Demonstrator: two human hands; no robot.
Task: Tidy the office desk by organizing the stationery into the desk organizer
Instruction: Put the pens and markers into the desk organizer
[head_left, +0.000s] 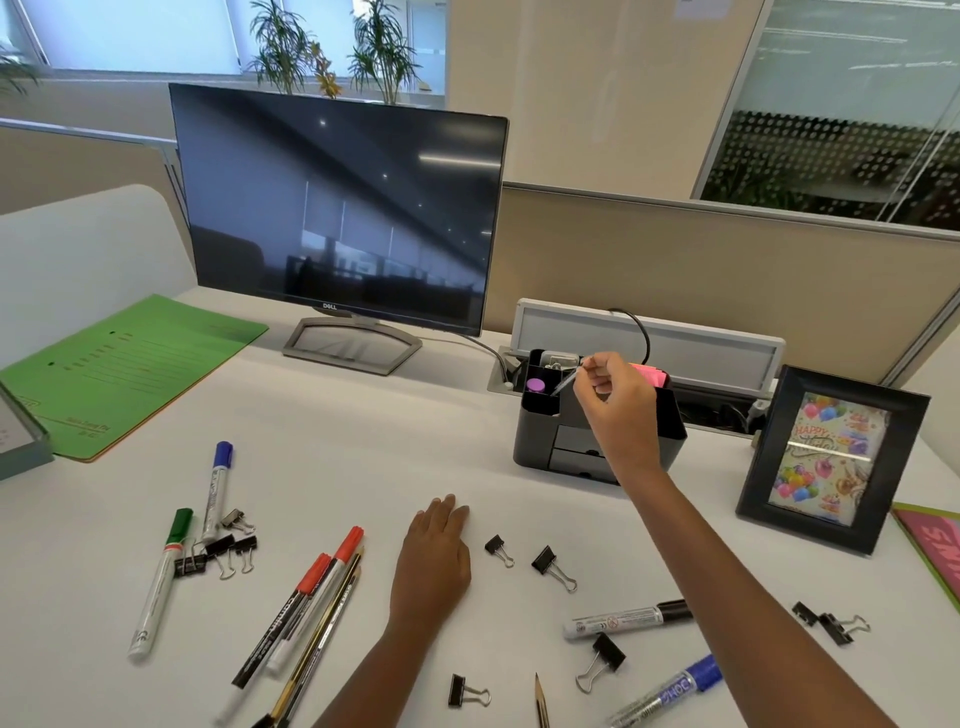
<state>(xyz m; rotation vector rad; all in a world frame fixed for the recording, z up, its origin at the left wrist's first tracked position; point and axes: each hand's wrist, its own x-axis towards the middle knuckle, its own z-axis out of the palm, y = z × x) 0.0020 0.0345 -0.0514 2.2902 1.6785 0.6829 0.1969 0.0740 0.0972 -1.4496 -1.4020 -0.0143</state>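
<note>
Fingers (602, 366) of my right hand (621, 410): pinching slim stick (565, 383) above desk organizer (537, 431); left hand (434, 556) flat on desk (363, 447).

A white desk (415, 431) is backed by a beige partition panel (701, 270), and a dark monitor (337, 208) is stood upon it. A white rounded divider (88, 244) is seen at the left. Beyond, leafy plants (382, 52) are set before bright windows (140, 31), through which daylight is admitted. At the right a frosted, dotted glass wall (841, 78) is fitted beside a plain beige wall (587, 88)
</note>
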